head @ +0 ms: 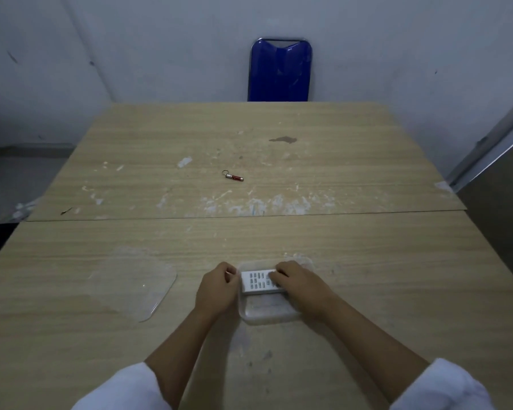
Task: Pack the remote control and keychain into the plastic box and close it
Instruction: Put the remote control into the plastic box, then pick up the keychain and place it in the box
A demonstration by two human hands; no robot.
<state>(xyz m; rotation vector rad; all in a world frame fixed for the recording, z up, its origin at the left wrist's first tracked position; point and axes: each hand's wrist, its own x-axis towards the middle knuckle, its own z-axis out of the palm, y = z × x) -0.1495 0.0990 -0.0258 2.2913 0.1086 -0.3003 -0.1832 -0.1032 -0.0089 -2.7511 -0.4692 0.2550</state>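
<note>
A clear plastic box (267, 316) stands on the near part of the table. A white remote control (256, 282) with grey buttons lies across its far half. My right hand (301, 287) rests on the remote's right end, fingers curled over it. My left hand (216, 287) grips the box's left rim beside the remote's left end. The clear lid (137, 287) lies flat to the left of the box. A small red keychain (234, 176) with a metal ring lies alone at the table's middle, far from both hands.
The wooden table (367, 261) is made of two joined tops with a seam across the middle. A blue chair (280, 71) stands behind the far edge. A grey metal panel (498, 184) rises at the right.
</note>
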